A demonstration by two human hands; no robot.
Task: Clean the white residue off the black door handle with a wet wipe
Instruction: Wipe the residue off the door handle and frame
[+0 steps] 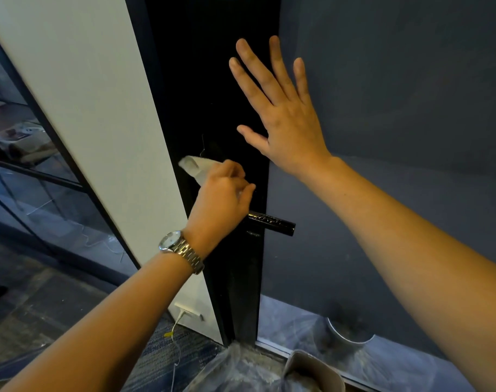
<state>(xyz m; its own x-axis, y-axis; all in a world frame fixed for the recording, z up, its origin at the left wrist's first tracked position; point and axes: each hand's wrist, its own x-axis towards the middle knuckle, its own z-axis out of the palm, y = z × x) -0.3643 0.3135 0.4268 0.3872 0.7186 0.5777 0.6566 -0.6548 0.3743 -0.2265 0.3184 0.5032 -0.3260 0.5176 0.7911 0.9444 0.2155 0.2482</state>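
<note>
Pinching a crumpled white wet wipe [195, 166], the left hand [222, 202] is curled almost into a fist, fingers folded in around the wipe so a loose bunch of it sticks out past the knuckles toward the upper left. That hand sits right over the inner end of the glossy black cylindrical door handle [272, 222], hiding where the bar meets the door; can't tell if the wipe itself is touching the bar. The free end of the handle pokes out to the right of the hand, and there are pale whitish streaks along its top. A silver metal-link wristwatch [179, 248] is on the left wrist, and that forearm comes up from the bottom left.

The right hand [280, 114] is wide open, fingers spread and pointing up, palm facing the surface where the black door panel [212, 80] meets the dark blue-grey wall [396, 80]. It holds nothing, and sits above and to the right of the handle. The right forearm runs in from the lower right corner.

Down on the floor by the door's bottom edge there's a light grey bin [311, 369] beside crinkled clear plastic sheeting [235, 369]; what's inside the bin is too blurry to tell.
</note>
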